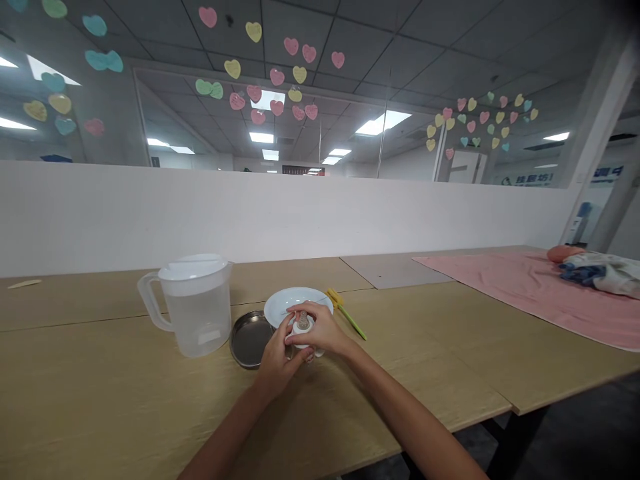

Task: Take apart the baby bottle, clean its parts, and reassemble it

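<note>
My left hand (277, 363) and my right hand (320, 333) meet over a small white-collared bottle (303, 325) with a brownish teat or tip on top. Both hands grip it, and their fingers hide most of its body. Directly behind the hands lies a white plate (295, 301). Left of them sits a round steel dish (249, 339), close to my left hand. A yellow-handled brush with a green end (347, 317) lies just beyond my right hand. Further left stands a clear plastic jug (196, 313) holding water.
All this stands on a light wooden table (100, 373), whose front edge runs to the lower right. A low white wall (250, 213) lines the far side. At the right, a pink cloth (525, 293) carries a baby doll (563, 253) wrapped in patterned fabric (600, 273).
</note>
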Action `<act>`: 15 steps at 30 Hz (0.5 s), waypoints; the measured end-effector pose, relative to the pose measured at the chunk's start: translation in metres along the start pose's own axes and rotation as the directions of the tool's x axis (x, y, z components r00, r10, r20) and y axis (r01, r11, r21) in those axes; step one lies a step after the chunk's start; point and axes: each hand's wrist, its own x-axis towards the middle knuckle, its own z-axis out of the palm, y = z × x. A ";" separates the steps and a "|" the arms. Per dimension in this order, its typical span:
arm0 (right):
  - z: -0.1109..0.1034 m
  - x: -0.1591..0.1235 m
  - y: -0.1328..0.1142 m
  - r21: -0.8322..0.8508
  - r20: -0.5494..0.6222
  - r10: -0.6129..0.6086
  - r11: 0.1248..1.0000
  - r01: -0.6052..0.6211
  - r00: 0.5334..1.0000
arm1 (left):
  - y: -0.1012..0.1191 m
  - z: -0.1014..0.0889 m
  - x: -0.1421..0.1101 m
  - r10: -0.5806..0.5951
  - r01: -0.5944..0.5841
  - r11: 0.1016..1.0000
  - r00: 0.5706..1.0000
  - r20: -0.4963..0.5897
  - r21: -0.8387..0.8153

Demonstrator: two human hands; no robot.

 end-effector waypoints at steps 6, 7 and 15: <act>-0.003 0.001 0.001 0.015 0.025 -0.016 1.000 0.016 1.000 | 0.007 -0.003 0.001 -0.041 0.043 0.999 0.999 0.035 -0.034; -0.004 0.002 0.001 0.024 0.033 -0.015 1.000 0.015 0.999 | 0.009 -0.004 0.002 -0.043 0.045 0.998 0.998 0.041 -0.035; -0.012 0.002 0.004 0.279 0.226 0.047 0.954 -0.111 0.973 | 0.006 -0.006 0.002 -0.012 0.014 1.000 0.997 0.075 -0.019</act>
